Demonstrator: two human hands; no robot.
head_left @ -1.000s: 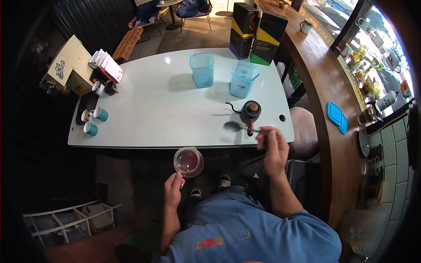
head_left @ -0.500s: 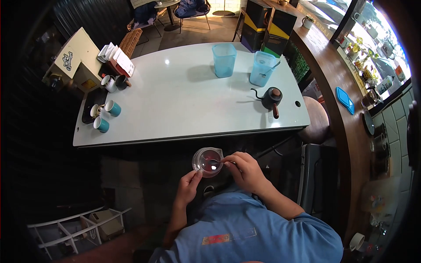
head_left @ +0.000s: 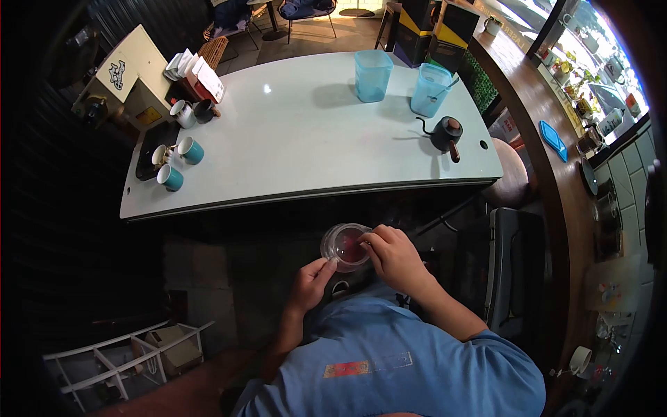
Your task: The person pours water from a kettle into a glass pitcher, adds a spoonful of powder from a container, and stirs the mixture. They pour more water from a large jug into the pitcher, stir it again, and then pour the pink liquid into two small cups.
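Below the table edge, at lower centre of the frame: left hand curled about the near side of a clear glass pitcher, fingers closed on its wall or handle; pitcher upright, reddish liquid in the bottom; right hand bent over the pitcher's right rim, fingertips pinched together at the mouth, whatever sits between them too small to tell; blue sleeves and shirt filling the bottom of the frame.

Above, across the middle: long white table; black gooseneck kettle with a brown knob and handle near its right end, just beside a small round hole in the top; two translucent blue containers at upper centre, the left one standing alone, the right one with a utensil leaning inside; two teal cups at the left end, on or beside a dark tray; white and dark mugs just above them; cream-coloured machine at upper left; curved wooden counter along the right side, with a blue lid lying on it.
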